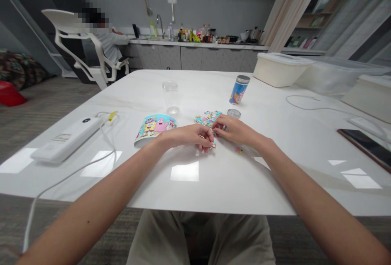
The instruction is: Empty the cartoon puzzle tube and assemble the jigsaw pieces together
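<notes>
A loose pile of small colourful jigsaw puzzle pieces (208, 117) lies on the white table. My left hand (195, 135) is just in front of it, thumb and fingers pinched together at a small puzzle piece (213, 145). My right hand (233, 130) reaches into the pile's near right side with its fingers curled together; whatever is between their tips is hidden. Two or so joined pieces (239, 150) lie by themselves under my right wrist. To the left rests a curved cartoon picture sheet (155, 126), partly behind my left forearm.
A clear plastic jar (170, 94) and a silver lid (233, 113) flank the pile. A blue cartoon canister (239, 90) stands behind. A power strip (71, 136) with a cable is left; a phone (366, 145) and storage boxes (281, 69) are right. A person sits beyond the table.
</notes>
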Demonstrator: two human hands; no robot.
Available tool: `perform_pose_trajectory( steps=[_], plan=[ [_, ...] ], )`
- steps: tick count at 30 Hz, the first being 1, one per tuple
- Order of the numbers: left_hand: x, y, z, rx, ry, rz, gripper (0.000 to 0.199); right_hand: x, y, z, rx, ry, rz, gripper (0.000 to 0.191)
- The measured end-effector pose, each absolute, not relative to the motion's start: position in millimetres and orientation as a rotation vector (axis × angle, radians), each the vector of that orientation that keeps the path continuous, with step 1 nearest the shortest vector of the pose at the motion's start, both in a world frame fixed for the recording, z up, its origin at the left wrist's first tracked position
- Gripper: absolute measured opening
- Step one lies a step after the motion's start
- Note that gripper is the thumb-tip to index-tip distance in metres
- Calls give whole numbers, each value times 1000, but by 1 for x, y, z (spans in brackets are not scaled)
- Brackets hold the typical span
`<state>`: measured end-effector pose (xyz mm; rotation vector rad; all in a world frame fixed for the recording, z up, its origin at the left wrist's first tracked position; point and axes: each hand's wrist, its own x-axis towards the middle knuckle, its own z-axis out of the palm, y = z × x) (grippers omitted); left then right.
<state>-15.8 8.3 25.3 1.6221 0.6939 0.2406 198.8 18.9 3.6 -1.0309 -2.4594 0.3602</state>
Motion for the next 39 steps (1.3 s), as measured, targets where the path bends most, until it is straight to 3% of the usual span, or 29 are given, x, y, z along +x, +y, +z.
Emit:
perform_pose_trajectory(
  steps=[5, 11, 13, 19, 25, 39],
  plan=[
    [-18, 17, 17, 1706, 838, 329, 8, 208, 15, 25, -1248, -2420, 514, 16],
    [-23, 28, 12, 1758, 1020, 500, 9, 230, 3, 45, -1534, -2440, 1626, 34],
    [-23, 29, 11, 1770, 1017, 559, 11, 232, 3, 43, -1564, -2409, 1723, 34],
    [-14, 15, 15, 1873, 753, 434, 12, 222, 11, 32, -1580, -2429, 1151, 36],
    [-4, -1, 13, 2344, 635, 390, 11, 217, 15, 29, -1516, -2479, 737, 36],
    [-12, 6, 13, 2719, 611, 281, 22, 218, 19, 23, -1470, -2514, 436, 30]
  ],
)
